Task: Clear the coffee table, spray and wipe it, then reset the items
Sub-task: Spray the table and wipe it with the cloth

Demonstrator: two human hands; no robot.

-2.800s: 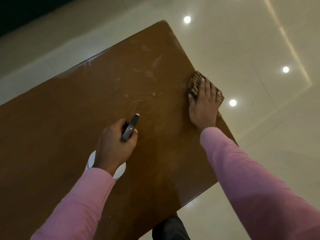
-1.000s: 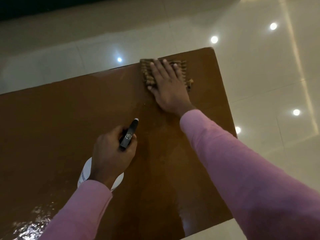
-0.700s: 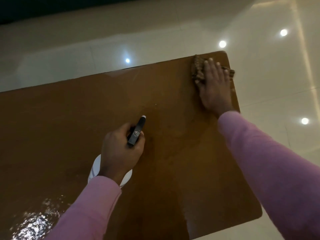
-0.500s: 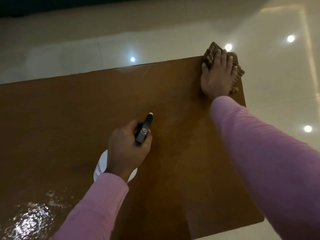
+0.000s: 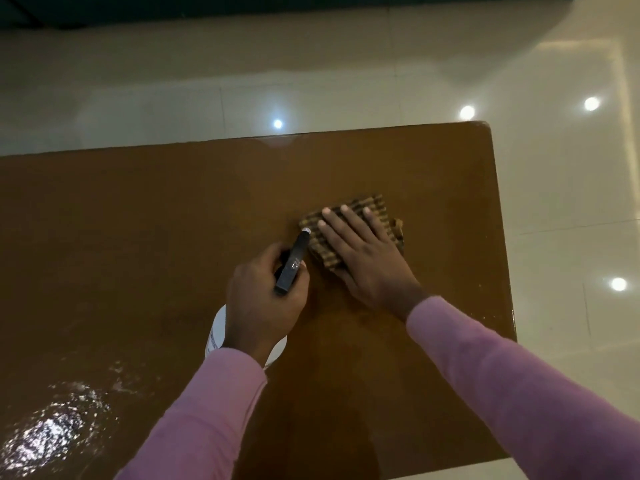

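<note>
The brown coffee table (image 5: 138, 237) fills most of the head view. My left hand (image 5: 266, 303) grips a spray bottle (image 5: 292, 263) by its black trigger head; the white body (image 5: 218, 336) shows below my wrist. My right hand (image 5: 363, 258) lies flat, fingers straight, pressing a brown checked cloth (image 5: 377, 206) onto the tabletop just right of the bottle's nozzle. The palm covers most of the cloth.
A wet, glistening patch (image 5: 52, 431) lies on the table at the lower left. The table's far edge and right edge border a glossy cream tiled floor (image 5: 571, 185) with ceiling-light reflections. A dark strip runs along the top of the view.
My right hand has slid the cloth from the table's far right corner back toward the middle, stopping beside the spray nozzle. My left hand still holds the bottle in about the same spot.
</note>
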